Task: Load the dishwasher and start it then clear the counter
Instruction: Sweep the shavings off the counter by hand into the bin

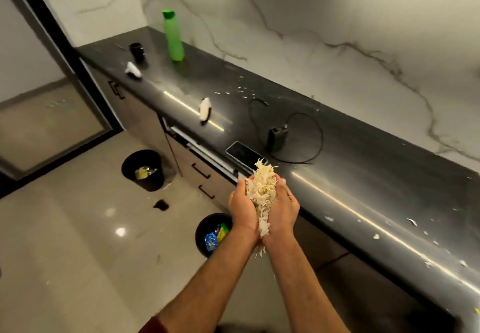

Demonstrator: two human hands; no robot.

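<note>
A heap of pale shredded scraps (261,192) lies cupped between both my hands beside the dark counter's (363,166) front edge. My left hand (241,208) holds its left side and my right hand (281,209) its right, fingers curled up around the pile. A few shreds hang down between my wrists. A black bin (200,236) with coloured wrappers stands on the floor just left of and below my hands. A second black bin (142,169) stands farther back. Loose scraps (413,222) dot the counter at the right.
On the counter sit a green bottle (172,36), a black cup (137,51), two white crumpled items (133,69) (205,109), a phone (244,154) and a black charger with cable (278,137). A slightly open drawer (197,148) juts under the counter. A dark spot (161,204) marks the floor.
</note>
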